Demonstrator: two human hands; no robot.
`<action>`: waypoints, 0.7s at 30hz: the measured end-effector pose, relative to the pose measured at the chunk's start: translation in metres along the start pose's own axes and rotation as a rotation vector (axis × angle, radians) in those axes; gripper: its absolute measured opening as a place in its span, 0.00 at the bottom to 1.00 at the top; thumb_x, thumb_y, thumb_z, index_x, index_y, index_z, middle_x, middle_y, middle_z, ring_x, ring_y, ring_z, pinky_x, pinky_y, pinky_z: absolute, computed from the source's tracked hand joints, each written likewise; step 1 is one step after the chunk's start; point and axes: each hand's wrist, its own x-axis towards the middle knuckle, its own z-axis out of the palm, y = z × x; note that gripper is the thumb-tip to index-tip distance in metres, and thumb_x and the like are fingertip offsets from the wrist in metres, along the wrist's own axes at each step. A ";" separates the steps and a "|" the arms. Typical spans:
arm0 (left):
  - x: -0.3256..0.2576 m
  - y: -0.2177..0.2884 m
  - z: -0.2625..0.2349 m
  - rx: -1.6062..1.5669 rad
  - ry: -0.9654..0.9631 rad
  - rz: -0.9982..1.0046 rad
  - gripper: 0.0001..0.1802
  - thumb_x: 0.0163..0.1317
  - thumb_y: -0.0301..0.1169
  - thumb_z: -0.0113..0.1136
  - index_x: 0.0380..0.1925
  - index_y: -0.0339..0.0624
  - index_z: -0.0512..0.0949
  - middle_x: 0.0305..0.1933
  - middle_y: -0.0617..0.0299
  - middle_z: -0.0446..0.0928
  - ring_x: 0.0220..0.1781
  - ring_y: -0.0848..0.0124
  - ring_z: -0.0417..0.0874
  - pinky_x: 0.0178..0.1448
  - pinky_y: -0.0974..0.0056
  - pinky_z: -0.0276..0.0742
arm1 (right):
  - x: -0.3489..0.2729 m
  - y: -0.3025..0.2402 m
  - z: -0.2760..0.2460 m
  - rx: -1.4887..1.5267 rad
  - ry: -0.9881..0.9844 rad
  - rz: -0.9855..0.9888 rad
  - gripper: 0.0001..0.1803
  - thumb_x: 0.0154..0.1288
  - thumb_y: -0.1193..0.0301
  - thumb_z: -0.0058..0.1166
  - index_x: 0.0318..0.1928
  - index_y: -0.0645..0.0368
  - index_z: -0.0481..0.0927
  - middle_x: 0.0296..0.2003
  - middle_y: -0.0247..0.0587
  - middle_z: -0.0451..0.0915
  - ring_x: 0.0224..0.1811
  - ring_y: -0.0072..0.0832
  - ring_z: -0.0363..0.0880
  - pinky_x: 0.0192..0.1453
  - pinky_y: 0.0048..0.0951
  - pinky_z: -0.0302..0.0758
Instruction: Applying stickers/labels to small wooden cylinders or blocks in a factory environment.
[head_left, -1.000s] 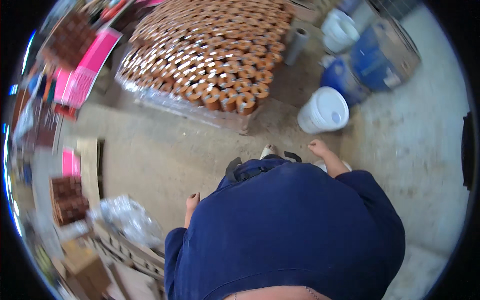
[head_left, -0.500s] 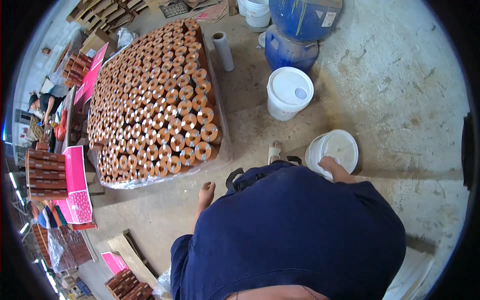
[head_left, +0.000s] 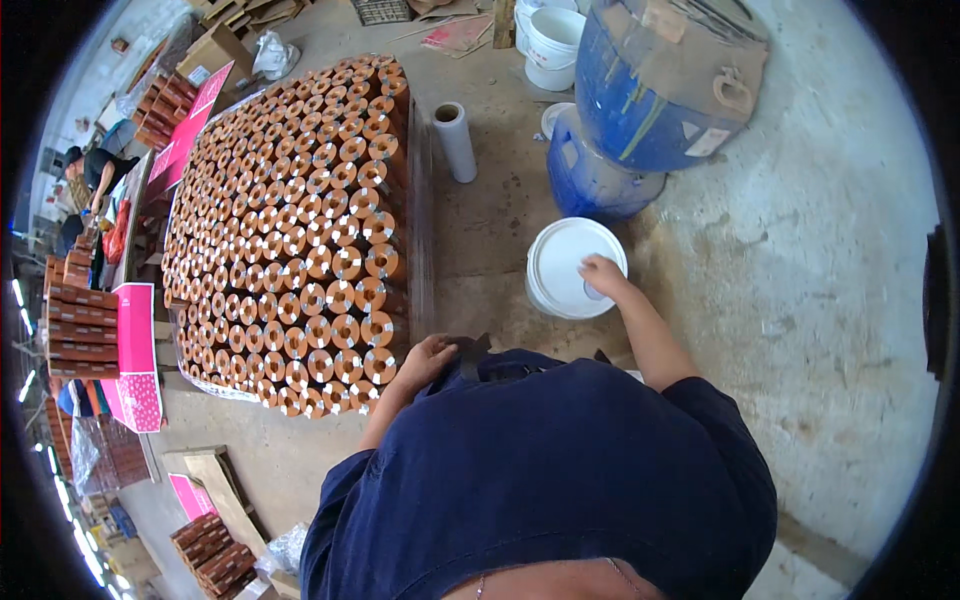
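White bucket (head_left: 560, 268) — right hand (head_left: 604, 275) over it, grip unclear — blue drum (head_left: 592, 178) just beyond, orange-brown rolls (head_left: 292, 242) leftward

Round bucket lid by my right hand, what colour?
That round bucket lid is white, clearest in head view.

1. The right forearm (head_left: 655, 335) reached out ahead of the torso, angled slightly inward.
2. The right hand (head_left: 603, 275) was back-up, its fingers bent; how tightly they closed could not be told.
3. The left forearm (head_left: 388, 405) slanted forward and inward.
4. The left hand (head_left: 428, 360) sat nearer the body, fingers curled, their tips unclear.
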 end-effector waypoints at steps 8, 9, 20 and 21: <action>0.103 0.053 -0.087 -0.044 0.197 0.090 0.24 0.56 0.40 0.54 0.47 0.33 0.68 0.42 0.49 0.75 0.46 0.62 0.76 0.49 0.63 0.70 | 0.169 -0.087 -0.039 0.170 -0.050 -0.148 0.19 0.54 0.63 0.54 0.42 0.63 0.73 0.35 0.41 0.77 0.38 0.27 0.74 0.43 0.27 0.70; 0.124 0.056 -0.102 -0.018 0.215 0.121 0.24 0.56 0.39 0.53 0.48 0.33 0.68 0.42 0.49 0.75 0.46 0.63 0.76 0.49 0.63 0.70 | 0.189 -0.068 -0.034 0.204 -0.021 -0.174 0.20 0.52 0.61 0.53 0.42 0.61 0.73 0.38 0.47 0.77 0.41 0.34 0.75 0.44 0.31 0.70; 0.264 0.151 -0.206 -0.319 0.276 0.074 0.24 0.56 0.37 0.53 0.49 0.32 0.66 0.43 0.49 0.75 0.46 0.63 0.76 0.49 0.64 0.70 | 0.328 -0.083 -0.065 -0.239 -0.443 0.078 0.18 0.48 0.61 0.56 0.36 0.61 0.77 0.34 0.48 0.78 0.38 0.36 0.76 0.42 0.33 0.71; 0.280 0.167 -0.214 -0.270 0.285 0.087 0.24 0.56 0.37 0.54 0.49 0.32 0.66 0.42 0.50 0.75 0.45 0.65 0.76 0.48 0.65 0.70 | 0.356 -0.095 -0.073 -0.161 -0.466 0.148 0.18 0.47 0.61 0.56 0.36 0.61 0.77 0.34 0.49 0.78 0.38 0.38 0.76 0.42 0.34 0.71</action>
